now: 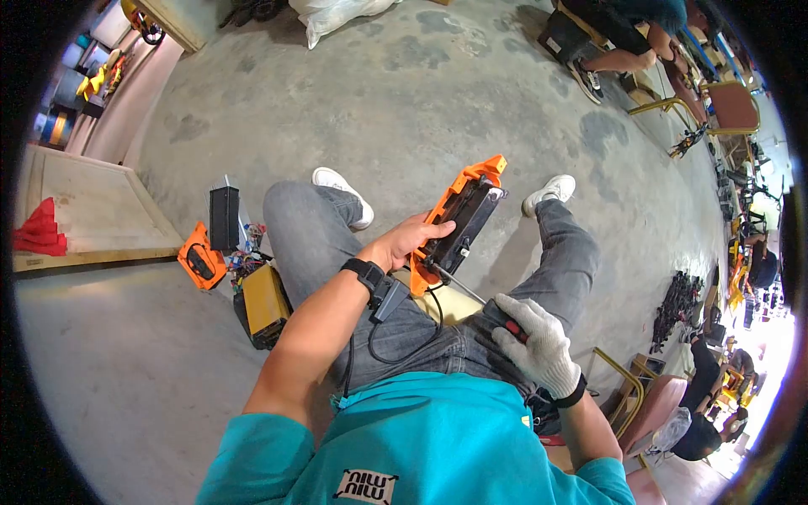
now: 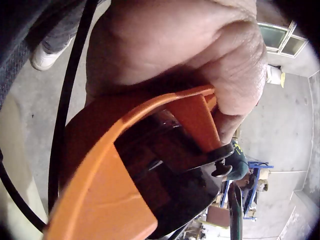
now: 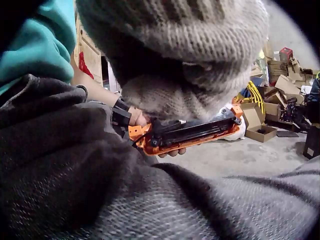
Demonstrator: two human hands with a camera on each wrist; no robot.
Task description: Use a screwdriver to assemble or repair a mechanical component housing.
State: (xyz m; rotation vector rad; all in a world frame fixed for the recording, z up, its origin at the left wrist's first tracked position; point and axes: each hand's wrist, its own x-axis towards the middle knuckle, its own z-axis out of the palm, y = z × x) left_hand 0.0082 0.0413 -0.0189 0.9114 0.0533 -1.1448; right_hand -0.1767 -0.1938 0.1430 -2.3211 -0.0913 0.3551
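Teal cloth shirt (image 1: 446, 421) closest; bare left hand (image 1: 410, 239) grips an orange-and-black plastic housing (image 1: 461, 212), likely stiff, best held by its rim; white-gloved right hand (image 1: 540, 343) grips, seemingly, a red-and-black screwdriver (image 1: 515, 331).

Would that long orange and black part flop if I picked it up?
The orange and black part looks stiff, spanning straight beyond the left hand. It's probably not very heavy, since one hand seems to support it. Being long, it might tip if gripped off-centre.
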